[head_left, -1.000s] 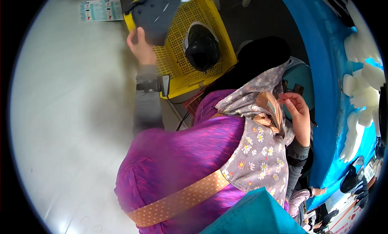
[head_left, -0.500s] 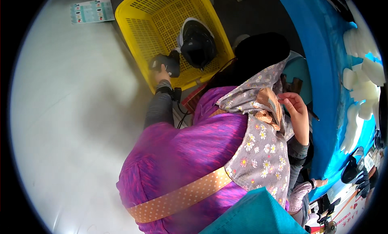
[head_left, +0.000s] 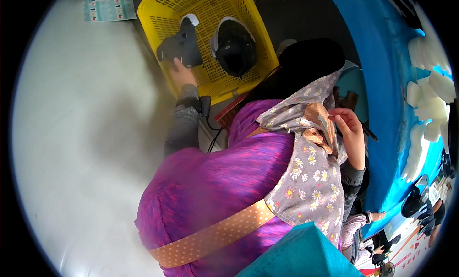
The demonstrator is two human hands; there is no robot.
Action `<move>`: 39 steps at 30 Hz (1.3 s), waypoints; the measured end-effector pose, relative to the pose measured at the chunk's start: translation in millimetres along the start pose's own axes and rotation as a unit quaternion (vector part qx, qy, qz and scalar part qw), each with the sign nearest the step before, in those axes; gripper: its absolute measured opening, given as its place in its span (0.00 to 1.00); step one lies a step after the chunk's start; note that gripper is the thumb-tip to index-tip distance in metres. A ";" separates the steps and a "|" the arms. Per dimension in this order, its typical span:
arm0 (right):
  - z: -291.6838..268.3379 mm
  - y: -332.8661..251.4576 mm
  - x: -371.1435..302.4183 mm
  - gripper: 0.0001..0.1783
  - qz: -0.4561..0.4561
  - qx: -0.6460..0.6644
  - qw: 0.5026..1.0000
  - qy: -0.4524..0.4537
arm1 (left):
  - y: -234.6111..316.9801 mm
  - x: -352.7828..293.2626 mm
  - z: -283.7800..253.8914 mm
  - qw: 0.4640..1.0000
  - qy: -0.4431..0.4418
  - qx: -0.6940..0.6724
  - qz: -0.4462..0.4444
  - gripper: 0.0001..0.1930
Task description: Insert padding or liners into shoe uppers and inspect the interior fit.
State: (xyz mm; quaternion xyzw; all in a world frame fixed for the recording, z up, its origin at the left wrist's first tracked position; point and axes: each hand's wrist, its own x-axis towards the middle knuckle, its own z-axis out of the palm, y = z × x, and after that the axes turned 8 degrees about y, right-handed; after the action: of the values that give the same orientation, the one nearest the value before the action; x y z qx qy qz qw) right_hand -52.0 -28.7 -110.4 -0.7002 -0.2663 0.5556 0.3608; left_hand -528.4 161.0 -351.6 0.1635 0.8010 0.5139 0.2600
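Observation:
My left hand (head_left: 182, 75) reaches to the near left side of a yellow plastic basket (head_left: 262, 26). It is closed on a dark shoe-like piece (head_left: 184, 47) with a white curved end, held over the basket; some of the fingers are hidden. Another black piece (head_left: 234, 50), with a dark opening and a pale rim, lies in the basket to its right. Bent in front of the flowered grey apron, my right hand (head_left: 351, 133) has thumb and fingertips pinched together near the orange dotted cloth (head_left: 317, 119). What they hold, if anything, is too small to make out.
A pale wall-like surface (head_left: 86, 133) fills the left, with a printed sheet (head_left: 110, 8) at its top. On the right runs a blue-covered table (head_left: 382, 109) with several white pieces (head_left: 430, 105). Other people's hands (head_left: 377, 216) show beyond it at lower right.
My left hand has moved the dark piece up and to the left, away from the other black piece, and its white end now shows. My right hand stays in place.

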 end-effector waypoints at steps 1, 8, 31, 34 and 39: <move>0.2 1.0 -0.3 0.10 -0.001 0.009 1.000 -0.002 | 2.1 9.8 4.3 0.996 0.026 0.079 0.032 0.40; 1.7 -1.2 -1.1 0.10 0.000 -0.015 1.000 0.000 | -59.6 56.6 -19.2 0.912 0.060 0.349 0.207 0.37; 12.8 4.8 -1.4 0.10 0.035 -0.008 0.999 0.018 | -10.7 -79.3 24.2 0.884 -0.382 0.038 -0.267 0.48; 8.7 6.0 -1.5 0.10 0.037 -0.024 0.999 0.010 | -31.8 -103.9 29.1 0.885 -0.380 0.058 -0.263 0.44; 14.1 5.1 -3.8 0.11 0.032 -0.024 0.999 0.014 | -114.7 -90.7 50.4 0.896 -0.405 -0.100 -0.153 0.16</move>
State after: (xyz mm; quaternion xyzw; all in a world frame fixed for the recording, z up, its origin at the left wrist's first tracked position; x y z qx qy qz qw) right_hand -66.8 -31.7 -114.0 -0.7242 -0.2515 0.5510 0.3295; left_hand -424.7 102.2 -450.2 0.2060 0.5860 0.4347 0.6521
